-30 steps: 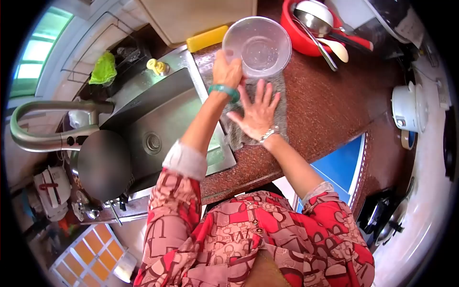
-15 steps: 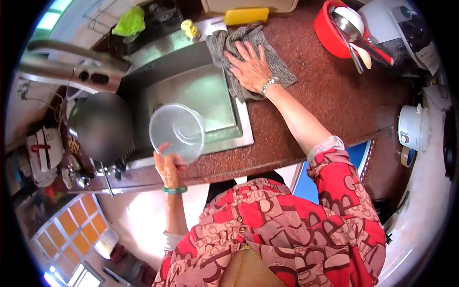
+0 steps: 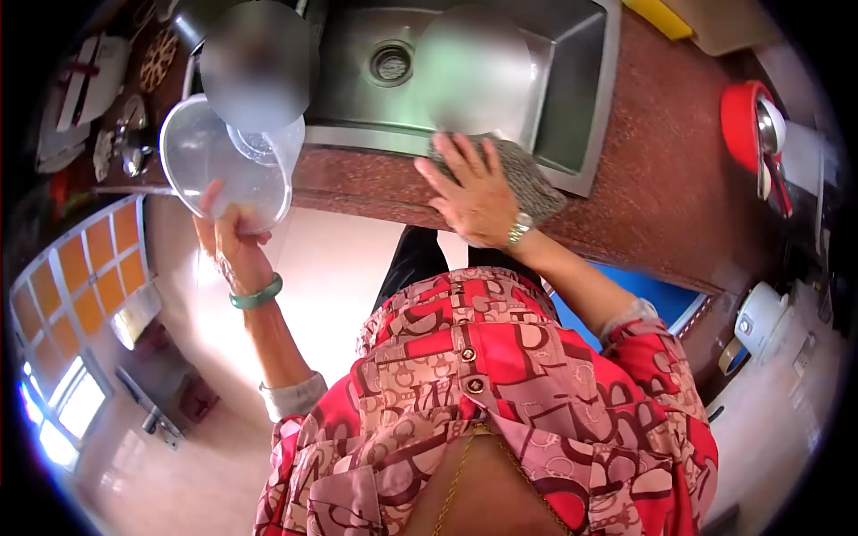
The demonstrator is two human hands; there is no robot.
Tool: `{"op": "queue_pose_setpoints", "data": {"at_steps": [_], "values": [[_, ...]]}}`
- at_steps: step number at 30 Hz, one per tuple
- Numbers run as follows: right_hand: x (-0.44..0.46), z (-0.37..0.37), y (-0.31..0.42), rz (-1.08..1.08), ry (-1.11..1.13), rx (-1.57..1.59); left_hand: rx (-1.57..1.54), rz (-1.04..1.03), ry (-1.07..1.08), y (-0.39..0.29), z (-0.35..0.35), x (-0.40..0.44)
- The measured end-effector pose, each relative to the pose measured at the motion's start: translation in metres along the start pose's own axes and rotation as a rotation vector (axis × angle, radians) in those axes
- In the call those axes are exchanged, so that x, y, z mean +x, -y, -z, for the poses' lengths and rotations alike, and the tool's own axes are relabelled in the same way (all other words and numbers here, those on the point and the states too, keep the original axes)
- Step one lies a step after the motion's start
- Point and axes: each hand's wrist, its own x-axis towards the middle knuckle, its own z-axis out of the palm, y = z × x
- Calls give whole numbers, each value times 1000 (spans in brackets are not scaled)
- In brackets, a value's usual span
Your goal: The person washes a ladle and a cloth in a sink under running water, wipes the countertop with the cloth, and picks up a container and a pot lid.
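Note:
My left hand (image 3: 234, 246) is closed on the rim of a clear plastic container (image 3: 186, 143), which is tilted on its side with its mouth facing me. The container is at the left front of the counter, and a blurred patch covers part of its far side. My right hand (image 3: 472, 198) lies with fingers spread on a grey textured cloth (image 3: 534, 186). The cloth is bunched on the front rim of the steel sink (image 3: 604, 94) and the counter strip before it. My palm hides some of the cloth.
A drain (image 3: 391, 62) shows in the sink floor. To the right, a red bowl (image 3: 740, 125) holds utensils on the brown counter (image 3: 666, 152). A white appliance (image 3: 760, 317) stands farther right. Metal utensils (image 3: 134, 134) lie at the left.
My view has swung, so the sink sits higher. My right hand and the cloth have moved from the counter beside the sink to its front edge. The container has moved left, tilting more.

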Motion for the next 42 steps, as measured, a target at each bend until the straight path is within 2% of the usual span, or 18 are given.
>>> {"op": "queue_pose_setpoints", "data": {"at_steps": [5, 8, 12, 18, 20, 21, 22, 25, 26, 27, 29, 33, 35, 37, 38, 40, 41, 42], "values": [[93, -55, 69, 112, -137, 27, 1, -15, -209, 11, 62, -5], [139, -79, 101, 127, -190, 13, -95, 98, -308, 20, 84, -11], [151, -95, 94, 129, -311, -25, -148, 95, -162, 21, 75, -22], [56, -42, 12, 84, -274, -8, -317, 162, 184, 22, 4, -35], [28, -20, -20, 2, -188, 173, -340, 207, 224, 20, -21, -40], [19, -4, -30, -188, -160, 407, -340, 238, 241, 18, -32, -43], [14, 16, -37, -345, -189, 434, -363, 247, 270, 18, -41, -46], [-9, 90, -62, -549, -549, 1280, -407, 213, 356, 30, -62, -51], [-22, 121, -68, -490, -565, 1279, -392, 229, 354, 23, -64, -53], [-39, 147, -73, -587, -708, 1313, -376, 247, 355, 17, -66, -54], [-55, 187, -65, -558, -934, 1103, -388, 194, 285, 30, -72, -55], [-84, 187, -122, -570, -782, 238, -406, 280, 134, 16, -54, -65], [-92, 156, -156, -524, -306, 66, -472, 229, 43, 21, -31, -65], [-87, 134, -176, -629, 146, -83, -447, 193, -109, 25, -2, -64], [-76, 127, -175, -618, 146, -79, -462, 168, -188, 29, 14, -61], [-33, 118, -130, -582, -373, 181, -502, 143, -321, 44, 52, -54], [-5, 118, -101, -575, -385, 183, -536, 136, -378, 54, 71, -46], [27, 119, -66, -647, -416, 406, -544, 126, -375, 60, 87, -37]]}}
